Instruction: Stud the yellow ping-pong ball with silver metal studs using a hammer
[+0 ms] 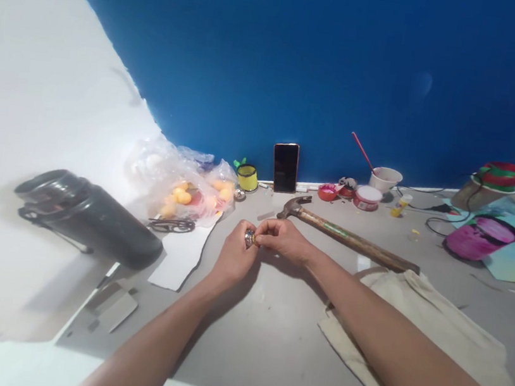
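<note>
At the middle of the grey table my left hand (235, 255) is closed around a small shiny silver piece (249, 238) that looks round. Its exact kind is too small to tell. My right hand (282, 239) meets it from the right, thumb and forefinger pinched at a tiny yellow bit (256, 240) by the silver piece. The remaining fingers of that hand are curled. Just beyond my right hand lies a claw hammer (351, 237) with a wooden handle, its head to the left. A cream cloth (435, 326) is spread under my right forearm.
Left stand a dark bottle (91, 214), glasses (171, 225), white paper (178, 258) and a plastic bag (159, 173) with yellow-orange pieces. Along the blue wall are a phone (285, 167), yellow pot (247, 177), red tubs (366, 198) and white cup (386, 179). A pink-painted cup (476, 238) lies right.
</note>
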